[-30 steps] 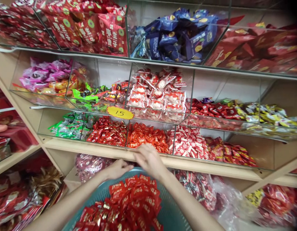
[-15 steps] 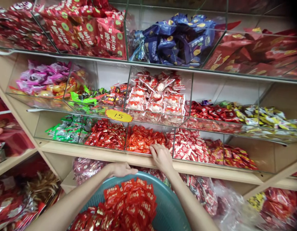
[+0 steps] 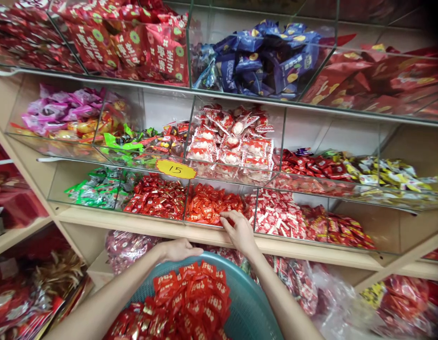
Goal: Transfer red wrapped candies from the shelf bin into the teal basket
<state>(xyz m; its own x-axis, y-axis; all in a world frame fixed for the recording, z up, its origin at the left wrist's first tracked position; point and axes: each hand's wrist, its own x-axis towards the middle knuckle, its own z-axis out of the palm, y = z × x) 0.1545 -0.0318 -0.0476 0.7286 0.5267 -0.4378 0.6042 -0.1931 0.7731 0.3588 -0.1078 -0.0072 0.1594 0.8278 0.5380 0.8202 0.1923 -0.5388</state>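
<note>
While the left hand [image 3: 179, 249] pinches the far rim of the teal basket [image 3: 252, 307], the right hand [image 3: 240, 232] rests near the front wall of a clear bin, its fingers loosely spread and bent, with nothing visible in their grasp. Whether its fingertips touch that wall, I cannot tell. The basket is at the near edge of the scene, between the forearms, and carries a heap of red packets [image 3: 193, 297], massed toward its left and middle, leaving teal mesh bare on the right.

Just beyond the right hand, the bin contains orange-red sweets [image 3: 208, 205]. To the left of these, past a clear divider, are darker red sweets [image 3: 157, 198]; to the right, red-and-white sweets [image 3: 279, 215]. A yellow price tag [image 3: 176, 168] marked 15 hangs on the tier above, left of some red-and-white packets [image 3: 231, 151]. Under the wooden shelf [image 3: 141, 225], plastic bags sit behind the basket.
</note>
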